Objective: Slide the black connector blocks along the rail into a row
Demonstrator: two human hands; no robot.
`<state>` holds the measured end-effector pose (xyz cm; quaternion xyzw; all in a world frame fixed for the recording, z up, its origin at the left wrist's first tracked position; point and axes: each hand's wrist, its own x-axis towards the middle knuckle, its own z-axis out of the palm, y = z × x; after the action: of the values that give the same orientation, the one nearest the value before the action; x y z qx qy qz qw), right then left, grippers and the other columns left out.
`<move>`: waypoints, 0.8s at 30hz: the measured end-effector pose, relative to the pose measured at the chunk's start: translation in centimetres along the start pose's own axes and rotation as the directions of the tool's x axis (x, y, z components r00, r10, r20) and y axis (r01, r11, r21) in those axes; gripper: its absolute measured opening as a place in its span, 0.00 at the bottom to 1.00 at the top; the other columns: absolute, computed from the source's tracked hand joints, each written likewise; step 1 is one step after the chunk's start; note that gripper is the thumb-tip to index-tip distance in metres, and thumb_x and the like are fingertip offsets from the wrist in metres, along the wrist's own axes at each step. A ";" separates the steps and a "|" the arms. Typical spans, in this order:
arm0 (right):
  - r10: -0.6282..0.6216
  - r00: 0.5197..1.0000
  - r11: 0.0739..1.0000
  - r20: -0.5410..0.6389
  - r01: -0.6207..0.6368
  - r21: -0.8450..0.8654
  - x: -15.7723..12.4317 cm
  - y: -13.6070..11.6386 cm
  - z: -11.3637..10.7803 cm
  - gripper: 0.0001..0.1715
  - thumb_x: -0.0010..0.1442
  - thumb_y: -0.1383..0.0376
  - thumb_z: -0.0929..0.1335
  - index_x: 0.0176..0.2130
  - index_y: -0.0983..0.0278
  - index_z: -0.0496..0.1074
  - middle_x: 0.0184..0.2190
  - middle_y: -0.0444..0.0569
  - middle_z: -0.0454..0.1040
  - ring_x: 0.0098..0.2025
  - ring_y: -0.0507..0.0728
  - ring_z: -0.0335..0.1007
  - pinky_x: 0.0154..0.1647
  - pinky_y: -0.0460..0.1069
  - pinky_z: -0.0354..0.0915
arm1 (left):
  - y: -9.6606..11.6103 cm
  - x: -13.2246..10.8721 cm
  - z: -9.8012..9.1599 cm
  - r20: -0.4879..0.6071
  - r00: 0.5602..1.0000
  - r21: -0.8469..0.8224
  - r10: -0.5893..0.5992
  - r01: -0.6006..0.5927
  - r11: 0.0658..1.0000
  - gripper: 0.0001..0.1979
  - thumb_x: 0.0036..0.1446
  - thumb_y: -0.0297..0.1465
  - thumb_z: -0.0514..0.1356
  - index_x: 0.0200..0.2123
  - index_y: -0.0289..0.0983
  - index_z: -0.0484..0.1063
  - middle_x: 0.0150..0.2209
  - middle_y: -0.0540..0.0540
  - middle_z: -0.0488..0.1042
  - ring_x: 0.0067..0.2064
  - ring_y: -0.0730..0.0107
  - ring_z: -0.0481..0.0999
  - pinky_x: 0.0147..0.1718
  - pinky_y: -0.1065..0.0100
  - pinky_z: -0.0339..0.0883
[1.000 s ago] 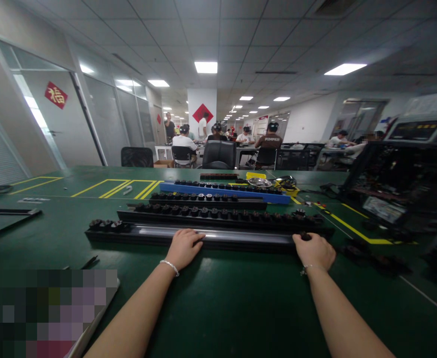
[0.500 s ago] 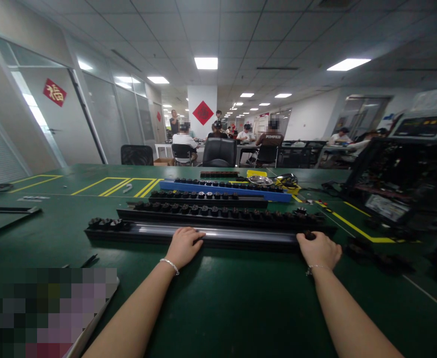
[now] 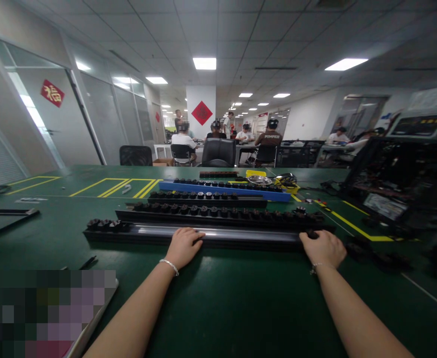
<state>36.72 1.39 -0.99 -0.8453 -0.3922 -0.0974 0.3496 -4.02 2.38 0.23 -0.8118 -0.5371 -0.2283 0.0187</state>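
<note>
A long black rail (image 3: 240, 234) with a shiny groove lies across the green table in front of me. A few small black parts (image 3: 104, 224) sit in its left end. My left hand (image 3: 183, 246) rests on the rail's near edge, fingers curled over it. My right hand (image 3: 324, 247) is at the rail's right end, fingers closed on a small black part (image 3: 310, 233) there.
Behind lie two more black rails (image 3: 218, 213) full of black parts and a blue rail (image 3: 223, 189). A dark machine (image 3: 400, 179) stands at the right, loose black parts (image 3: 375, 253) beside it. A blurred flat object (image 3: 46, 313) lies near left. People sit at far desks.
My right hand has slid slightly to the right along the rail's end. The left hand has stayed in place. The view shifted a little.
</note>
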 end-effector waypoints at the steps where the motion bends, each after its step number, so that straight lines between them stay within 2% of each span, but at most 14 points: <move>1: 0.002 1.000 1.000 0.023 -0.002 -0.025 0.1 0.1 -0.2 0.26 0.48 0.51 0.63 0.40 0.65 0.72 0.47 0.59 0.68 0.52 0.69 0.59 0.51 0.62 0.54 | 0.0 0.0 0.0 0.001 1.000 -0.001 -0.002 0.002 1.000 0.14 0.56 0.34 0.56 0.45 0.45 0.74 0.44 0.46 0.76 0.50 0.60 0.70 0.50 0.56 0.58; 6: 0.024 1.000 0.997 0.006 -0.024 -0.077 0.2 0.2 -0.6 0.26 0.48 0.51 0.62 0.41 0.64 0.73 0.45 0.57 0.70 0.48 0.67 0.63 0.48 0.60 0.57 | 0.1 0.0 -0.2 0.007 1.000 -0.014 0.001 -0.001 1.000 0.14 0.56 0.34 0.56 0.44 0.45 0.75 0.43 0.46 0.76 0.50 0.60 0.70 0.50 0.56 0.58; 10: 0.051 0.998 0.998 -0.046 -0.052 -0.025 0.3 0.6 -0.3 0.26 0.47 0.52 0.63 0.42 0.63 0.73 0.50 0.54 0.68 0.53 0.66 0.59 0.53 0.59 0.55 | 0.2 0.0 -0.2 -0.001 1.000 -0.015 0.005 -0.005 1.000 0.13 0.56 0.34 0.56 0.43 0.45 0.75 0.43 0.46 0.77 0.49 0.60 0.70 0.50 0.56 0.58; 13: 0.065 0.997 0.998 -0.037 -0.064 0.027 0.7 1.2 0.0 0.27 0.47 0.52 0.63 0.42 0.64 0.72 0.51 0.55 0.66 0.55 0.65 0.57 0.56 0.57 0.53 | 0.2 0.0 -0.1 -0.004 1.000 -0.014 0.010 -0.010 1.000 0.13 0.56 0.34 0.56 0.43 0.45 0.75 0.42 0.46 0.77 0.49 0.61 0.71 0.50 0.56 0.58; 24: 0.111 0.993 0.983 0.034 -0.115 0.146 1.8 2.6 0.2 0.26 0.48 0.52 0.63 0.40 0.67 0.72 0.44 0.59 0.67 0.49 0.65 0.60 0.51 0.57 0.57 | 0.1 0.0 0.0 -0.008 1.000 -0.025 0.009 -0.010 1.000 0.13 0.55 0.34 0.56 0.43 0.44 0.75 0.43 0.46 0.77 0.49 0.60 0.71 0.50 0.56 0.58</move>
<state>39.85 1.45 -1.66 -0.8392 -0.3543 -0.0371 0.4109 -3.97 2.38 0.26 -0.8136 -0.5302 -0.2383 0.0116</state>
